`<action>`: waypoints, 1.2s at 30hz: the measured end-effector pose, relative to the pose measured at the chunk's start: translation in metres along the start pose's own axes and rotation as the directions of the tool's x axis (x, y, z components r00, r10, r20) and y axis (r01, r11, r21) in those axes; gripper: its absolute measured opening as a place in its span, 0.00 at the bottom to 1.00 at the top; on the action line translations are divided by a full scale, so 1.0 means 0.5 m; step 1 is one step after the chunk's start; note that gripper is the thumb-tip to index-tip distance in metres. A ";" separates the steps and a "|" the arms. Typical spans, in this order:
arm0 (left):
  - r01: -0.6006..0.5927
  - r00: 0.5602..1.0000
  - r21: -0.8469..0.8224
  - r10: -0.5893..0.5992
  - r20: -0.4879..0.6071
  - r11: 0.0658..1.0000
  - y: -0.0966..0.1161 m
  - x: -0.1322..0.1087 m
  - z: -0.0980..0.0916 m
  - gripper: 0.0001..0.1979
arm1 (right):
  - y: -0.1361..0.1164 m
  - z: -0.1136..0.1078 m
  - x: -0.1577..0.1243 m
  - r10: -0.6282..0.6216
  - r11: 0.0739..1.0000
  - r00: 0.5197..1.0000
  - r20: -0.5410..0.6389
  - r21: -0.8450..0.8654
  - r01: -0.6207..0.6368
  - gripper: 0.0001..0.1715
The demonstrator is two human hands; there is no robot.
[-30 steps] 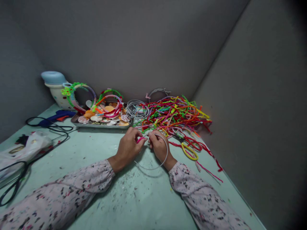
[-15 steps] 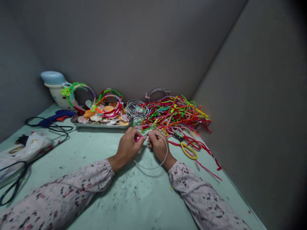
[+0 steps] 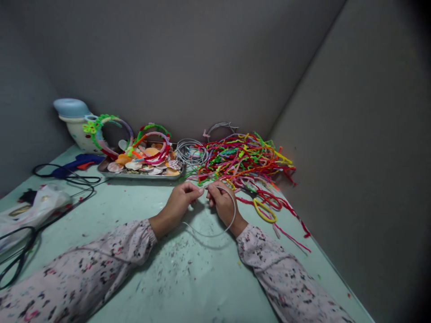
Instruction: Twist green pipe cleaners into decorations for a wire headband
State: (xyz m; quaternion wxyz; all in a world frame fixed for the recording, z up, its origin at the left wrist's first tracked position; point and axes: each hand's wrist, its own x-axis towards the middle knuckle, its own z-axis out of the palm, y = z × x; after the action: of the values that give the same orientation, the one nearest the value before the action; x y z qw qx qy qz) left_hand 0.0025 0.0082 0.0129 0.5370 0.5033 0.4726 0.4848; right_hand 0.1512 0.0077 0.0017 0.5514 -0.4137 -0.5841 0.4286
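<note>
A thin grey wire curves in an open loop over the table, its free end near my left wrist. My right hand pinches this wire close to its other end. Thumb against forefinger, my left hand is closed right beside that end, fingertips almost meeting those of my right hand. The pink pipe cleaner seen in my left fingers earlier is now hidden by them. Beyond my hands lies a tangled heap of colourful pipe cleaners, with yellow-handled scissors at its near edge.
A metal tray of seashells stands at the back, with decorated headbands on it. Coiled grey wire lies beside it. Leftward are a blue glue gun, its black cord, a plastic bag and a blue-lidded container.
My left hand has turned and its fingers have straightened a little, so the pink pipe cleaner no longer shows. The wire's free end has shifted slightly left. My right hand stays nearly still.
</note>
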 end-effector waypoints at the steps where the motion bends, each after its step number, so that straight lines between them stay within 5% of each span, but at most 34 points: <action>1: 0.019 1.000 -0.032 -0.018 0.007 0.999 0.000 0.000 0.001 0.13 | 0.000 0.000 0.000 0.002 1.000 1.000 0.003 0.003 -0.002 0.18; 7: 0.155 0.985 -0.182 -0.137 0.107 0.971 0.004 0.001 0.000 0.12 | 0.000 0.000 -0.001 -0.016 0.999 1.000 0.015 0.030 0.015 0.17; 13: 0.137 0.982 -0.178 -0.109 0.156 0.974 0.002 0.005 -0.003 0.12 | -0.001 0.001 0.001 -0.005 1.000 0.999 -0.034 -0.014 0.004 0.17; 30: 0.149 0.982 -0.019 -0.145 0.118 0.989 0.001 0.006 -0.002 0.16 | 0.004 -0.002 0.004 -0.002 0.999 0.999 -0.043 -0.047 0.000 0.18; 36: 0.142 0.986 -0.087 -0.132 0.106 0.986 0.001 0.006 -0.001 0.12 | 0.006 -0.001 0.003 -0.004 0.999 0.999 -0.034 -0.047 0.002 0.16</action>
State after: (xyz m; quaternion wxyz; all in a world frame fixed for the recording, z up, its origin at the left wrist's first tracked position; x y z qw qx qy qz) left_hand 0.0024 0.0113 0.0133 0.6152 0.4672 0.4552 0.4427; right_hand 0.1516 0.0098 -0.0006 0.5518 -0.4329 -0.5854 0.4068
